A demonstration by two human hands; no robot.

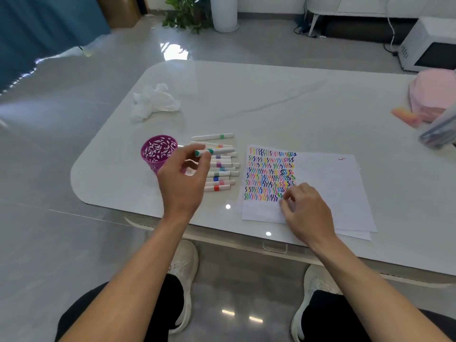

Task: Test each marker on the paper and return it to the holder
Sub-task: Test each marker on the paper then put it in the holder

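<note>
The left hand (183, 178) fingers pinch the teal marker (218, 151) by one end, risking a drop; the right hand (308, 208) rests, fingers loosely curled, on the paper (328, 183).

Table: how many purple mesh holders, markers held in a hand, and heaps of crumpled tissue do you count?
Purple mesh holder: 1
White teal-banded marker in the left hand: 1
Heap of crumpled white tissue: 1
Total: 3

Bare forearms (145, 265), black trousers (172, 294), white sneakers (185, 261).
</note>
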